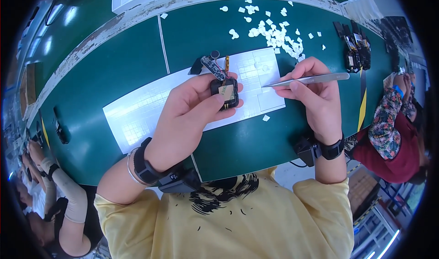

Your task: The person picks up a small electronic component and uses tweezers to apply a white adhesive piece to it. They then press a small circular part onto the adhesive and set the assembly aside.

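Between the thumb and fingers of my left hand (190, 99) is a small black device casing (224, 98) with a tan patch on its face. A narrow circuit board (212, 68), a small round part and an orange flex strip stick out from its top. My right hand (318, 94) pinches metal tweezers (320, 78), their tips pointing left over the sheet. Under both lies a long white sheet (178, 92) marked into small squares. Whether the tweezer tips hold anything is too small to tell.
Many small white pieces (276, 35) lie scattered beyond the sheet, and one white scrap (266, 118) sits nearer. Black device parts (356, 48) are heaped at the right by yellow-black tape (362, 103). Other people work at both sides. A pale worn ledge (178, 5) runs along the far edge.
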### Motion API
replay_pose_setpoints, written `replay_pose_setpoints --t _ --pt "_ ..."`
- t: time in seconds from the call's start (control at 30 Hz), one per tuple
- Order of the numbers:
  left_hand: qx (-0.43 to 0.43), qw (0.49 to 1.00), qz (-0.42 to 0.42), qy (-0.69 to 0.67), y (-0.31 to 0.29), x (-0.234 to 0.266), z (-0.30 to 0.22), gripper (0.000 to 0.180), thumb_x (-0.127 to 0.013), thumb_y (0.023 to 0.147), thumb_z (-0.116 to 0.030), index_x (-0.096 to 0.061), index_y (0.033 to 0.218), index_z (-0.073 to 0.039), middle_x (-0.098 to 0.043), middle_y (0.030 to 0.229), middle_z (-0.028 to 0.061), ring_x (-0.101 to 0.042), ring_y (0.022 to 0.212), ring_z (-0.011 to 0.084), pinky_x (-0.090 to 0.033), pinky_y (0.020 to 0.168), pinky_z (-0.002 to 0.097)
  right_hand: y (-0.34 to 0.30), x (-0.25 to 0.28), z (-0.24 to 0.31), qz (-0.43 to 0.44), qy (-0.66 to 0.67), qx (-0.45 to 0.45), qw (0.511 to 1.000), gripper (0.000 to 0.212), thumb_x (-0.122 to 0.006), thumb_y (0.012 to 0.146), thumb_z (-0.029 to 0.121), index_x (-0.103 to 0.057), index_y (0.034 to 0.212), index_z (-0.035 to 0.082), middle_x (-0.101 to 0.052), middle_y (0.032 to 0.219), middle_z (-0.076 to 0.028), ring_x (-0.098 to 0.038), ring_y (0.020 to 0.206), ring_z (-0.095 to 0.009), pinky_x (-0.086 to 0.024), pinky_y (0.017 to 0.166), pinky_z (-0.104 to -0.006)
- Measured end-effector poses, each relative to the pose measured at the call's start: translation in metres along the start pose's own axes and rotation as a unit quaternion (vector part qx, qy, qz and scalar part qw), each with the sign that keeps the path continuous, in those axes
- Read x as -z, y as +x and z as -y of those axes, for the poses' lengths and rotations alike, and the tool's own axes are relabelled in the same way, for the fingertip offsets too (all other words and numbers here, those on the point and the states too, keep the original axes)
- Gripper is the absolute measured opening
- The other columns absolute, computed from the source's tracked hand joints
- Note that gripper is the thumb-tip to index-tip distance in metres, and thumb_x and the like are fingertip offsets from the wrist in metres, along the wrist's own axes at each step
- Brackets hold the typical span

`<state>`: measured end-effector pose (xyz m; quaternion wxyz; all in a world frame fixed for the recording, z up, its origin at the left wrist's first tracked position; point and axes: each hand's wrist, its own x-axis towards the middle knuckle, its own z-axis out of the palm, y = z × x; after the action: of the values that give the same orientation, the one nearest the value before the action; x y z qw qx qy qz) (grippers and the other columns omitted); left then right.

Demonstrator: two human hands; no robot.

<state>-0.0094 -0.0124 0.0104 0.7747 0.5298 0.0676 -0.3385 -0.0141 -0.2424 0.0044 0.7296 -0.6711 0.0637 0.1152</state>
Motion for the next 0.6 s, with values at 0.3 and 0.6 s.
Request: replay_pose_setpoints --t 0.3,0.6 --pt "0.001 1.000 0.006 -0.021 -0.001 0.002 0.001 0.036 -0.038 0.089 -0.004 -0.041 0.123 0.005 -0.053 0.118 0.0196 -0.056 0.105 0.0304 -0.046 0.092 0.0365 0.001 0.012 0.001 0.077 0.072 0.023 0.994 0.012 -0.057 0.078 0.000 -0.047 0.085 0.002 -0.062 0.084 -0.015 -0.061 0.093 -0.029 -0.048 0.086 -0.0378" --pt "-0.033 0.985 0.135 -0.099 -0.008 -0.003 0.004 0.043 -0.040 0.090 -0.004 -0.031 0.132 0.003 -0.044 0.128 0.0140 -0.049 0.114 0.0240 -0.043 0.095 0.0357 -0.015 -0.035 0.007 0.063 0.087 0.150 0.983 0.014 -0.054 0.081 -0.002 -0.041 0.087 0.002 -0.060 0.089 -0.021 -0.060 0.093 -0.036 -0.055 0.070 -0.0391"
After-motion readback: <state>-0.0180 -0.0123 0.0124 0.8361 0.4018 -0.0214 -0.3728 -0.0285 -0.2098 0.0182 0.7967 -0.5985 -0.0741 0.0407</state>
